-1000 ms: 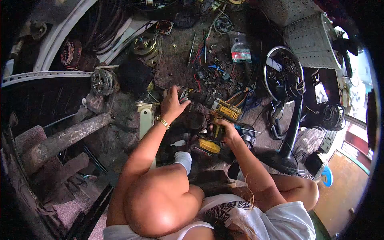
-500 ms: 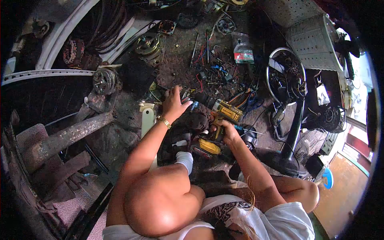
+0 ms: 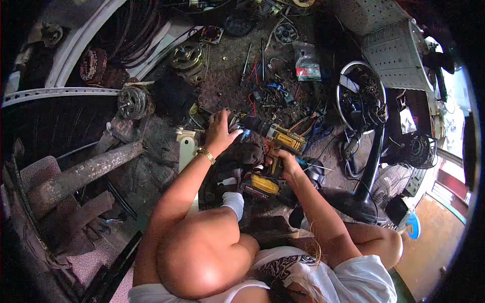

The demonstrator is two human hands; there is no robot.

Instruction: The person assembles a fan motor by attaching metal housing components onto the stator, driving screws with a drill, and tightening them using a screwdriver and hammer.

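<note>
Drill point(image 3: 286, 139), in yellow and black, is just above the floor in front of the seated person, its nose toward the left hand and its battery point(image 3: 264, 184) toward the body. The right hand point(image 3: 286, 162) is closed around its handle, covering part of it; the trigger is hard to make out. At the drill's dark front end, the left hand point(image 3: 221, 132) curls loosely, thumb and fingers apart, about a small metal part point(image 3: 233, 121). That part is mostly hidden, and whether the fingers grip it I cannot tell. A small blue piece point(image 3: 245, 134) shows just beside the thumb, its shape unclear.

Between the hands and the battery sits a dark lump point(image 3: 252, 153), too dim to name. A screwdriver point(image 3: 317, 166) pokes out beyond the right wrist, partly hidden by it. A gold watch point(image 3: 206, 155) circles the left wrist, and a white sock point(image 3: 233, 203) shows below the drill, partly covered by the leg.

Farther out, loose wires and scraps point(image 3: 275, 91) litter the dirty floor point(image 3: 222, 76), with a clear bag point(image 3: 307, 61) beyond them. To the right, a metal ring point(image 3: 339, 96) surrounds tangled wires near a black stand point(image 3: 371, 169). A round motor point(image 3: 133, 102) lies to the left; shadow cuts off the view's edges.
</note>
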